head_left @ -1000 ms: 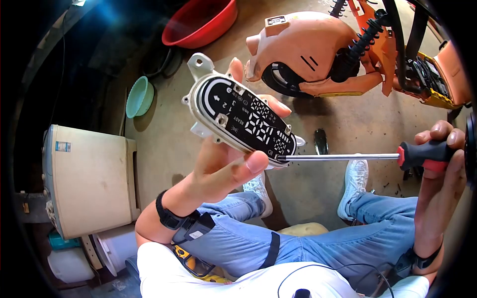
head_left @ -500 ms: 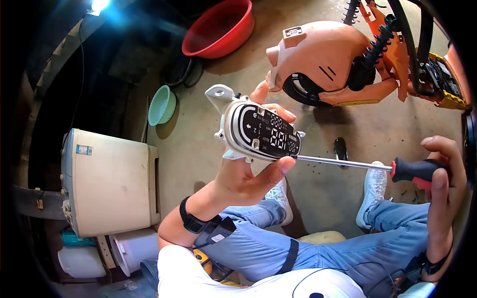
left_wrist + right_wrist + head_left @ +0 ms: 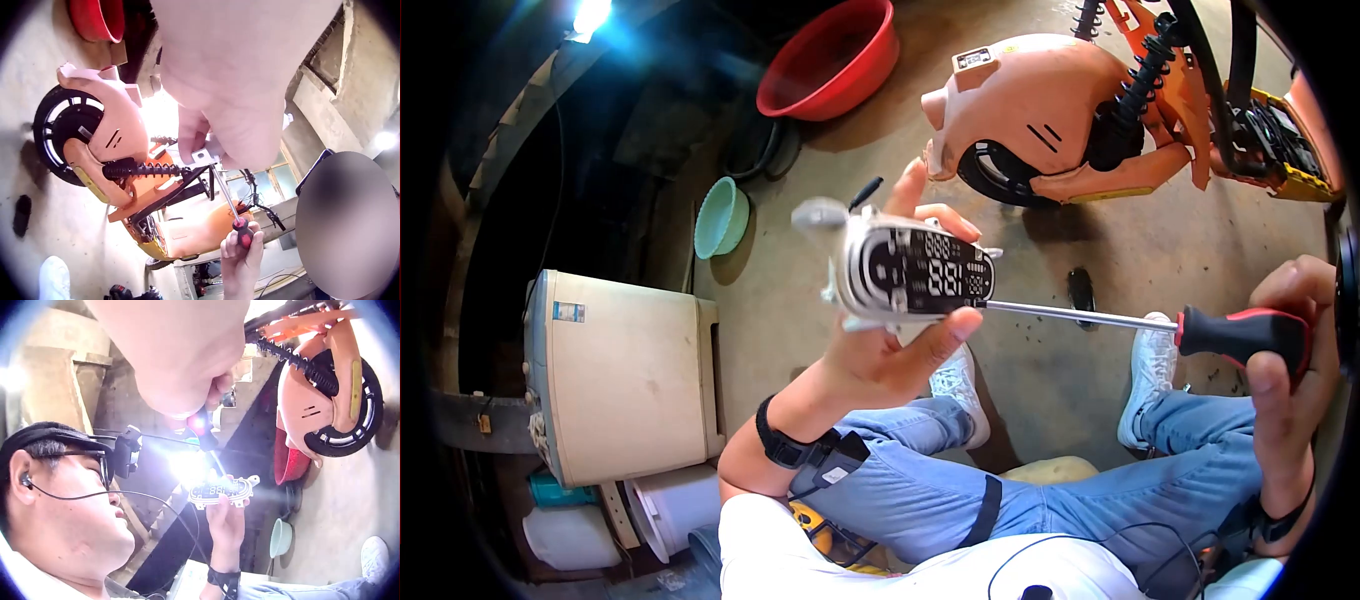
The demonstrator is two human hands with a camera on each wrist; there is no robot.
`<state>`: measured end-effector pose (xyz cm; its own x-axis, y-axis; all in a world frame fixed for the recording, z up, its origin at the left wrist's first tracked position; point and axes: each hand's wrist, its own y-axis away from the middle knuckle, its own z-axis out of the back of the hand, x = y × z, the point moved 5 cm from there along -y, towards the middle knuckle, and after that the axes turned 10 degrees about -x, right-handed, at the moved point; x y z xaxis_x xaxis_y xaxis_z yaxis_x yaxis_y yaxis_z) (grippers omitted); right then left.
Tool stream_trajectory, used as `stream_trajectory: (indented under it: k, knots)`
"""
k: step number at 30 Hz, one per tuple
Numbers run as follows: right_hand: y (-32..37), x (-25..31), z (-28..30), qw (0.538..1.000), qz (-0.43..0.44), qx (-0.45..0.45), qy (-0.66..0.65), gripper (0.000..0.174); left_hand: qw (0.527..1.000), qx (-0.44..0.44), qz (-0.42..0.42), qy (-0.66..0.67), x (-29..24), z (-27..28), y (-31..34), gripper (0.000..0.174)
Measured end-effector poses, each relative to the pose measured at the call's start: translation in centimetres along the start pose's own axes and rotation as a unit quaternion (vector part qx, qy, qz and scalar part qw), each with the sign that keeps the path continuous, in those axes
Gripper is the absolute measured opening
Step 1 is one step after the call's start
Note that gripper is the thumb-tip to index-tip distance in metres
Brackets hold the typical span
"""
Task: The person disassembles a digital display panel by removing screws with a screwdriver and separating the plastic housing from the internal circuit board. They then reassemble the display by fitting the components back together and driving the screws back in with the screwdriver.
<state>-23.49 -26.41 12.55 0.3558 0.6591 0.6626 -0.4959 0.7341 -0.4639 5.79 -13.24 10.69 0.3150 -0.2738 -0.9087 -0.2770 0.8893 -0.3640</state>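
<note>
My left hand point(image 3: 865, 355) grips a scooter's instrument display point(image 3: 940, 275), a black oval face with white digits in a pale housing with mounting lugs. Its thumb lies along the lower right edge, and fingers show behind the upper edge. The housing's left end is blurred. My right hand point(image 3: 1295, 410) holds a screwdriver point(image 3: 1235, 335) by its black and red handle, thumb below and fingers above. The long steel shaft runs left, its tip at the display's right end beside the left thumb. In the right wrist view the shaft meets the display point(image 3: 215, 490) from above.
An orange scooter point(image 3: 1050, 110) with exposed springs and frame stands ahead on the right. A red basin point(image 3: 825, 70), a mint-green basin point(image 3: 723, 218) and a large cream-coloured box point(image 3: 625, 375) stand to the left. A small black object point(image 3: 1081, 290) lies on the floor.
The head view has shifted, and the display now sits tilted, its face turned differently. The right hand's fingers and the screwdriver handle have changed position; the tip stays at the display's right end.
</note>
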Motion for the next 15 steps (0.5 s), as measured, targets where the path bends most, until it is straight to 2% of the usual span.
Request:
stream_trajectory:
  k: [1,2,4,5,6,8,9,10,11,12,13,14,15]
  knots:
    - [0.1,0.3,-0.3,0.999,0.027,-0.037,-0.021,0.073,0.998,-0.013,0.044,0.038,0.2,-0.1,0.1,0.094]
    - [-0.2,1.2,0.0,0.999,0.023,-0.034,-0.02,0.073,0.997,-0.016,0.062,0.052,0.5,0.0,0.2,0.093]
    - [-1.6,3.7,0.0,0.993,-0.007,0.05,-0.108,0.061,0.998,-0.012,0.053,0.022,0.6,0.0,0.3,0.092]
    - [-1.8,1.4,-1.0,0.951,0.209,-0.046,-0.223,0.077,0.998,-0.008,0.056,0.027,0.7,0.0,0.3,0.092]
    - [-2.3,0.5,-0.7,0.953,0.204,-0.044,-0.22,0.077,0.998,-0.001,0.057,0.026,0.6,-0.1,0.4,0.092]
    - [-2.3,0.3,-0.8,0.944,0.238,0.052,-0.224,0.076,0.998,0.01,0.059,0.028,0.7,-0.1,0.4,0.093]
    - [-1.5,0.7,-1.2,0.96,0.146,0.009,-0.241,0.08,0.998,0.009,0.058,0.027,0.7,-0.1,0.4,0.093]
    - [-2.7,2.3,0.6,0.959,-0.042,-0.01,-0.28,0.077,0.998,0.007,0.056,0.026,0.7,0.0,0.4,0.093]
    - [-0.8,1.6,0.9,0.985,-0.094,0.023,-0.144,0.076,0.998,0.009,0.057,0.027,0.7,0.0,0.3,0.093]
    - [-0.1,1.3,0.8,0.988,-0.144,0.056,-0.004,0.077,0.997,0.007,0.064,0.043,0.7,0.0,0.3,0.094]
    - [-1.2,2.0,0.4,0.994,-0.021,0.06,-0.093,0.072,0.996,0.004,0.071,0.059,0.7,0.0,0.2,0.095]
    - [-2.2,3.0,-0.3,0.976,0.102,0.063,-0.18,0.07,0.994,0.001,0.078,0.074,0.8,0.0,0.2,0.097]
    - [-2.2,3.6,-0.5,0.893,0.117,-0.126,-0.417,0.064,0.992,-0.01,0.09,0.082,0.7,0.0,0.3,0.097]
